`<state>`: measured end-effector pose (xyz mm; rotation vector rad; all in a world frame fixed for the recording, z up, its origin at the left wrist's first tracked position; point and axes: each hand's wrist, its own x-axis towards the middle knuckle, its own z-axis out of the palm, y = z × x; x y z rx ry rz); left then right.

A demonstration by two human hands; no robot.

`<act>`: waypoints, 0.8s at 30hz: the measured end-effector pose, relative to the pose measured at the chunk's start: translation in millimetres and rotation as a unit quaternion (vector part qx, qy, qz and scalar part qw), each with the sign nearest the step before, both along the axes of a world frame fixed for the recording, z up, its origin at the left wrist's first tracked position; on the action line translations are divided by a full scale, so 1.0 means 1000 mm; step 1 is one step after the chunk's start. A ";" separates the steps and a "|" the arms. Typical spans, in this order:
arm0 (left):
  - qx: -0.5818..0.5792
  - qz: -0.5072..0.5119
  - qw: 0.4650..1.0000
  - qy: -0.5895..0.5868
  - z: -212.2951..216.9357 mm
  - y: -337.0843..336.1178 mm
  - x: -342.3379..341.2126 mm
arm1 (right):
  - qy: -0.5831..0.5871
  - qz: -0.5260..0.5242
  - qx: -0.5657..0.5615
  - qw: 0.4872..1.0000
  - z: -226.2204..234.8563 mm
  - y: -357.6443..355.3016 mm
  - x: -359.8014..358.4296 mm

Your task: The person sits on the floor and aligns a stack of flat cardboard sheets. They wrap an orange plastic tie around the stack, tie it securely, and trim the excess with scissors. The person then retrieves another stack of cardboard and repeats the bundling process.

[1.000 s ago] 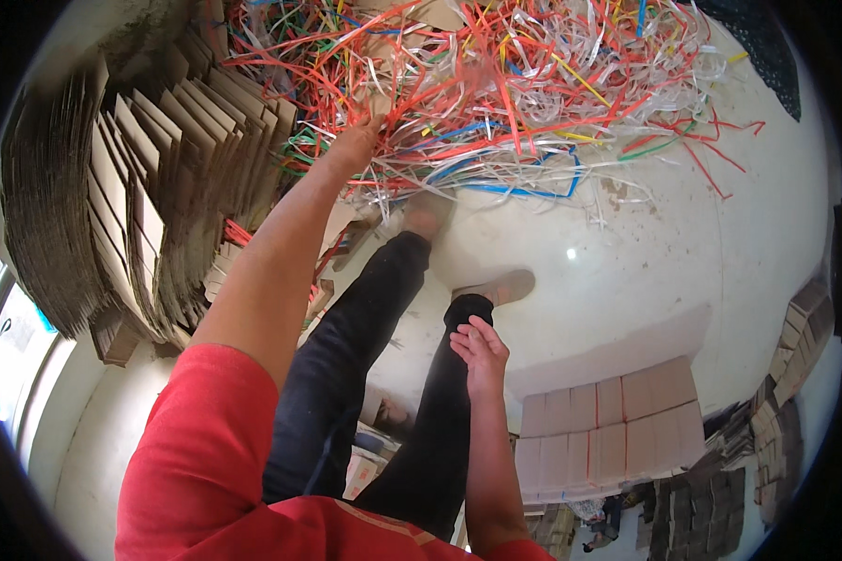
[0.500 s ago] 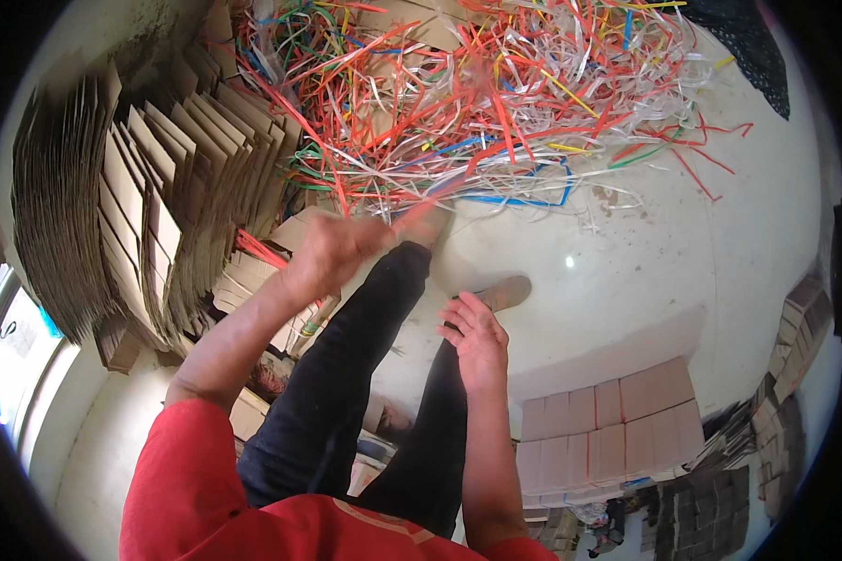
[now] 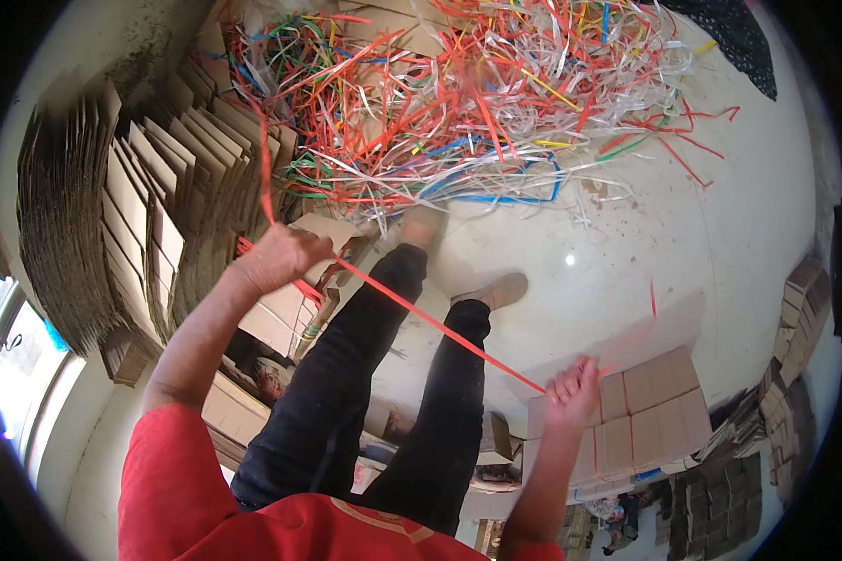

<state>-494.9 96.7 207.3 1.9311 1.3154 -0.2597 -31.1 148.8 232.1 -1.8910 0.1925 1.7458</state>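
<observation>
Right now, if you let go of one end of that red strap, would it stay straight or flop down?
Probably flop. The red strap looks straight only because the left hand and right hand pull it tight. The loose straps in the pile curl and tangle, so it is likely thin, light and bendy.

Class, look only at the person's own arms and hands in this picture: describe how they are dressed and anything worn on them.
Both forearms are bare. The left hand and right hand wear no gloves, and no rings, watch or bracelets can be seen. A red short-sleeved shirt covers the shoulders, its sleeve ending above the left elbow.
</observation>
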 end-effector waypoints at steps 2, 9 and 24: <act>0.001 -0.044 0.997 0.064 -0.006 0.006 -0.017 | -0.104 0.050 -0.074 0.991 0.003 -0.021 0.050; 0.044 0.008 0.993 0.113 -0.067 0.024 -0.075 | -0.598 0.457 -0.068 0.655 0.075 -0.174 0.356; -0.291 -0.028 0.939 0.184 -0.113 0.068 -0.056 | -0.211 0.430 -0.118 0.870 0.046 -0.164 0.217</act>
